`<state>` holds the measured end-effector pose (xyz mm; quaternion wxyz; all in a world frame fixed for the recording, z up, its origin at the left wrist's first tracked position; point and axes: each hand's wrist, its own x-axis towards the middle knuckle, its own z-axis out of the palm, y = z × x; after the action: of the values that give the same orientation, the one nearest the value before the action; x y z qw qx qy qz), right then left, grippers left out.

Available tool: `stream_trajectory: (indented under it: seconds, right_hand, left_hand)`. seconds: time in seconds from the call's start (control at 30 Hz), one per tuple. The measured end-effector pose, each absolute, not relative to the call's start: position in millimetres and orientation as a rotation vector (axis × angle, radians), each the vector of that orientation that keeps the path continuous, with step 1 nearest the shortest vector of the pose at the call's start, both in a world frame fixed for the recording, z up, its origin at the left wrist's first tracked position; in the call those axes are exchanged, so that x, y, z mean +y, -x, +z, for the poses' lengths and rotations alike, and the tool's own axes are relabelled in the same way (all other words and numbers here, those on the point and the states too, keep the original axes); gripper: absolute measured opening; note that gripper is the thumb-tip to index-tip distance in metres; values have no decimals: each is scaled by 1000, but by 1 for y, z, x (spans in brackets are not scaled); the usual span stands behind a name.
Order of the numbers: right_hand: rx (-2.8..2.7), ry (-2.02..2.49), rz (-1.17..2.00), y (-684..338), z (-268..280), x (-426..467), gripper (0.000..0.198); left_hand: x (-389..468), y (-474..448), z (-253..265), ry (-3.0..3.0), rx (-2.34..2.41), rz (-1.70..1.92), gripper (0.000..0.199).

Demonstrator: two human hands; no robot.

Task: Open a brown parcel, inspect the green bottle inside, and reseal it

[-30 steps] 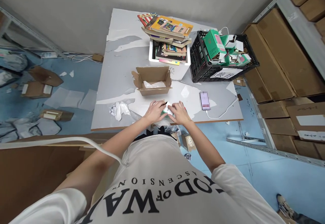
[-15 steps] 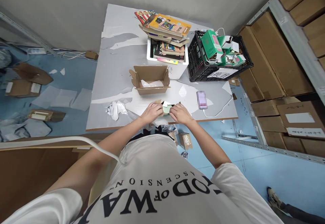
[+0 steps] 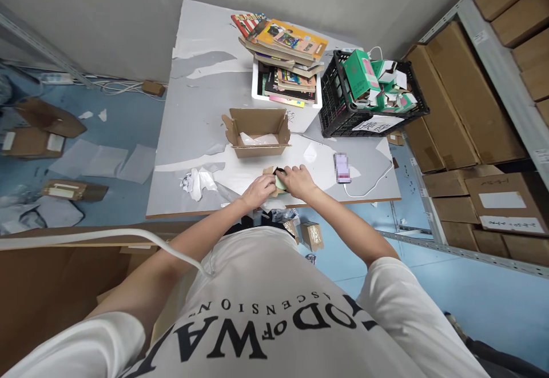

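Green packet (image 3: pixel 281 182) mostly hidden, pinched between left hand (image 3: pixel 259 188), right hand (image 3: pixel 299 180) fingers.

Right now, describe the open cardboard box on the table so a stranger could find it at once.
Start at the grey table against the wall. Before the stack of books and left of the black crate sits the open cardboard box, just beyond both hands. It is the only brown box on the table, flaps up, with white paper inside.
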<state>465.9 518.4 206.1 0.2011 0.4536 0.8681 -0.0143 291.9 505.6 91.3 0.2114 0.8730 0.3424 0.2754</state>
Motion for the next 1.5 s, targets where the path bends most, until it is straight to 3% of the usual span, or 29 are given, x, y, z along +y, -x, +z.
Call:
stream_trajectory:
  seconds: [0.03,0.17,0.23,0.53,0.77,0.97,1.33,1.5]
  right_hand:
    - [2404,-1255,-27,-462,207,518,38]
    - [2418,-1170,-21,-451,207,517,33]
    - [2407,-1166,-36,-450,206,521,31]
    - [2448,-921,-16,-469,225,537,46]
    - [2436,-904,23,-479,223,538,67]
    - [2539,-843,0,-479,223,542,60]
    - [2817,-1054,-321,-518,325,560,66]
    - [2934,-1374,-515,-554,337,553,62]
  left_hand:
    - [506,-292,92,-2385,1026,824,15]
    - [517,-294,98,-2160,1145,892,94]
    - [528,-296,100,-2111,1022,757,107]
    - [545,-310,110,-2153,967,577,79]
    - [543,-320,116,-2194,994,589,74]
    - [541,-314,111,-2191,1010,558,65]
    - [540,-300,107,-2150,1086,606,86]
    - [538,-300,104,-2125,1101,614,90]
